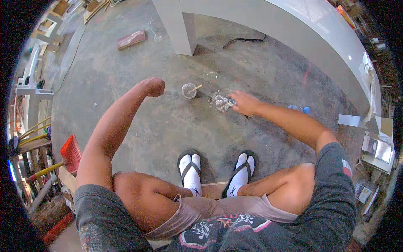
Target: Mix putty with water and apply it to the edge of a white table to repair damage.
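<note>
Over the floor at left of centre is my left hand [154, 87], curled into a fist; whatever may be inside it is hidden. My right hand [244, 103] is closed around a small bluish tool [231, 101], mostly covered by the fingers. The tool's visible end meets the right side of a lumpy whitish heap [221, 101] on the floor. Between my hands stands a round tub [189, 91] of pale grey-white material, with a light wooden stick [196, 88] leaning out over its right rim.
A clear bottle with a blue cap [305, 110] lies to the right. Beyond my hands are a large pale panel structure [176, 29], a dark strip [245, 40] and a reddish block [131, 40]. At left is a red dustpan [71, 153]. My sandalled feet [191, 170] are close in front.
</note>
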A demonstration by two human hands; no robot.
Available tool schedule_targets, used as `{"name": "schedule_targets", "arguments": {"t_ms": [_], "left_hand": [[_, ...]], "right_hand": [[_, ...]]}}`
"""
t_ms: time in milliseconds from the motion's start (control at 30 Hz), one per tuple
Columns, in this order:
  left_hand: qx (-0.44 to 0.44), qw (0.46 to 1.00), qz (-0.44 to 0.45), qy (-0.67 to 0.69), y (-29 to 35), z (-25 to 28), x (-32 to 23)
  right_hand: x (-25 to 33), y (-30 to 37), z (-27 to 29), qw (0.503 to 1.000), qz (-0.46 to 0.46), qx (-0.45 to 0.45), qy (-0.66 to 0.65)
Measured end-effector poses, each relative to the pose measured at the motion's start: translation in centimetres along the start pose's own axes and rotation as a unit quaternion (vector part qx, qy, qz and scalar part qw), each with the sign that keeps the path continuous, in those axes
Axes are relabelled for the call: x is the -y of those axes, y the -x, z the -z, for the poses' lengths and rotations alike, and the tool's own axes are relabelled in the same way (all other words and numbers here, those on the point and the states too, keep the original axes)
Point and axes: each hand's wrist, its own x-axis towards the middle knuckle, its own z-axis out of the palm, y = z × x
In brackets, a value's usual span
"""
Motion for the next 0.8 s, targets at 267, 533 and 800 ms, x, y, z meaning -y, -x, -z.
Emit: {"name": "schedule_targets", "arguments": {"t_ms": [267,533,800], "left_hand": [[0.064,0.997,-0.021,-0.039,-0.2,-2.2,2.2],[0.112,0.994,0.014,0.001,1.1,-1.8,1.7],[0.266,0.959,0.088,0.047,1.1,0.8,-1.2]], "right_hand": [[2.5,-2.5,2.1,0.995,0.021,0.077,0.059],[2.9,-2.6,1.2,0.990,-0.002,0.092,0.111],[2.6,-5.3,0.2,0.968,0.029,0.180,0.173]]}}
